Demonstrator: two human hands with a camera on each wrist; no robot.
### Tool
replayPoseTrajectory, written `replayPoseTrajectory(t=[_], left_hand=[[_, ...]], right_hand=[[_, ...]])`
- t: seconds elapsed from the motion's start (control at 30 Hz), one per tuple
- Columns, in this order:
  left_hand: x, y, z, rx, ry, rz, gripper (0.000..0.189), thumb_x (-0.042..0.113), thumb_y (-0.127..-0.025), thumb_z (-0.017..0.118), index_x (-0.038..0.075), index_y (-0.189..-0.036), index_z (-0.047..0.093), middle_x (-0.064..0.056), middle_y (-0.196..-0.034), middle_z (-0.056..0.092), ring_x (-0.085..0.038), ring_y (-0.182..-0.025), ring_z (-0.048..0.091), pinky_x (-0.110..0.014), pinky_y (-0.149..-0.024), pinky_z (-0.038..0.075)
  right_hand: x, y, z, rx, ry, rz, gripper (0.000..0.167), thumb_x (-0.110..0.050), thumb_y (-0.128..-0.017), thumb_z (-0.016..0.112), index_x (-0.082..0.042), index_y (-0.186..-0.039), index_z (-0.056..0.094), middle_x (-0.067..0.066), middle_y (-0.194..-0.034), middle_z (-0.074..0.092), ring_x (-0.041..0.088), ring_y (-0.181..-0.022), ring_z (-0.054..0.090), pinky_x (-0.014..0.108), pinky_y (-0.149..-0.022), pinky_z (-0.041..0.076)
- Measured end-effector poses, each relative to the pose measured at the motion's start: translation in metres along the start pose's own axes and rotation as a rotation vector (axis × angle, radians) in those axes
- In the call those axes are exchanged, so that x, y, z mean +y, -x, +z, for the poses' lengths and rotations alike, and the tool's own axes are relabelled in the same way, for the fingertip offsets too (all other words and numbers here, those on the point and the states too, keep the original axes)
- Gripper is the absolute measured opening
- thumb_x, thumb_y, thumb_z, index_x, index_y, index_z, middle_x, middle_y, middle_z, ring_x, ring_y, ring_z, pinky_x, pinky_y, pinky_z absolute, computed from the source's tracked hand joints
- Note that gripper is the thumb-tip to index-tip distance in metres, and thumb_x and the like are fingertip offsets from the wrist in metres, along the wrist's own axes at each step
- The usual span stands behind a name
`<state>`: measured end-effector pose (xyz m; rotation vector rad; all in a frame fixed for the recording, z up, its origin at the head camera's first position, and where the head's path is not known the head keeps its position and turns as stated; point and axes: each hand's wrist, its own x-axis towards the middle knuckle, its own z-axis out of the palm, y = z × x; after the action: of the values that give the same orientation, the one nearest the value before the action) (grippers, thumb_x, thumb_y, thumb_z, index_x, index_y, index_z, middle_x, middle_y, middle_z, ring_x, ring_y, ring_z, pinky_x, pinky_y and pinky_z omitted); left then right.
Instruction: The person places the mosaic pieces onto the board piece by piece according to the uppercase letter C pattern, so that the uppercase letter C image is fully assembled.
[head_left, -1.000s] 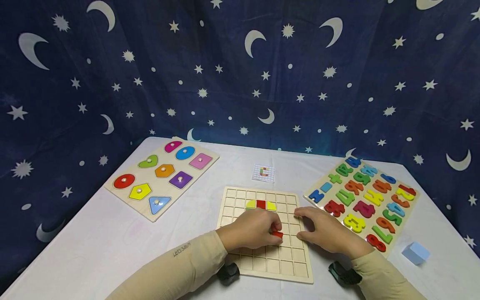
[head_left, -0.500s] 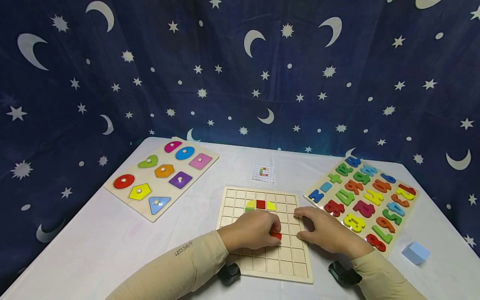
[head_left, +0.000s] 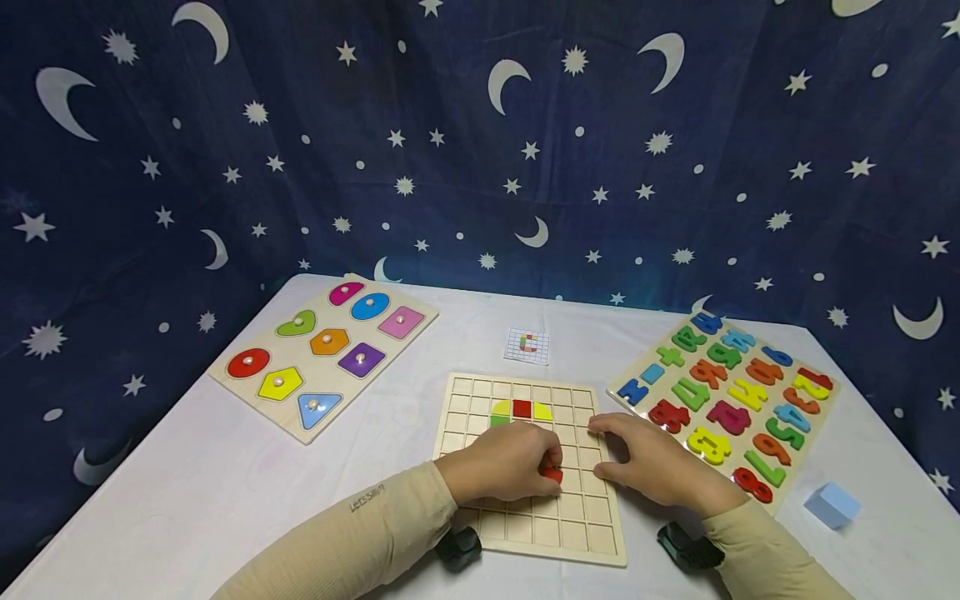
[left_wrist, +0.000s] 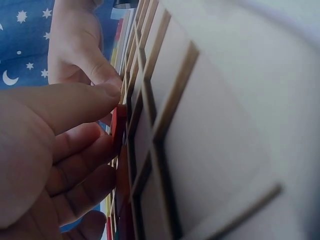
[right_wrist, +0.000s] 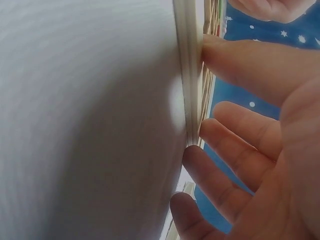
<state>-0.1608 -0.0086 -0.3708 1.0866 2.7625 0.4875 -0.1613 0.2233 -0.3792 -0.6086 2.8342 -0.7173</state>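
My left hand (head_left: 502,460) pinches a small red block (head_left: 552,473) between thumb and fingers at a cell of the wooden grid board (head_left: 573,533). In the left wrist view, the red block (left_wrist: 118,125) stands tilted against the grid ridges under the thumb. Farther up the board lie a red square block (head_left: 522,408) with a yellow rounded block (head_left: 501,407) to its left and another yellow block (head_left: 542,412) to its right. Part of a green block (head_left: 499,421) shows above my left hand. My right hand (head_left: 651,457) touches the board's right edge with its fingertips, fingers spread.
Behind the board lies a small printed pattern card (head_left: 527,346). To the left is a knobbed shape puzzle (head_left: 318,367); to the right, a letter and number puzzle (head_left: 723,400). A light blue cube (head_left: 832,506) sits near the right table edge. A starry curtain (head_left: 480,150) hangs behind.
The red block has shifted and turned slightly in my left fingers, with less of it showing. My right hand has stayed at the board's edge.
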Motion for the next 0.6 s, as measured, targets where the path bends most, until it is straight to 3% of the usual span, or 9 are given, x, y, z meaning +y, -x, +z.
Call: replayPoseTrajectory(t=[0.27,0.6], left_hand=[[-0.0005,0.0039,-0.0021,-0.028,-0.011,0.041,0.019,0.024,-0.080,0.081,0.019,-0.093,0.068,0.016,-0.075,0.054,0.000,-0.071,0.049,-0.015,-0.063,0.039],[0.0012,0.0048,-0.0052,-0.022,0.036,0.007,0.023,0.023,-0.079,0.085,0.017,-0.090,0.066,0.013,-0.076,0.053,-0.002,-0.072,0.049,-0.015,-0.065,0.040]], right_hand=[[0.0006,-0.0010,0.0008,-0.002,0.000,0.017,0.053,-0.022,-0.083,0.081,-0.006,-0.131,0.062,0.013,-0.137,0.057,0.038,-0.131,0.048,0.058,-0.107,0.035],[-0.0004,-0.0001,-0.0001,-0.004,-0.003,0.011,0.054,-0.023,-0.083,0.081,-0.006,-0.131,0.062,0.013,-0.137,0.057,0.037,-0.131,0.048,0.058,-0.107,0.035]])
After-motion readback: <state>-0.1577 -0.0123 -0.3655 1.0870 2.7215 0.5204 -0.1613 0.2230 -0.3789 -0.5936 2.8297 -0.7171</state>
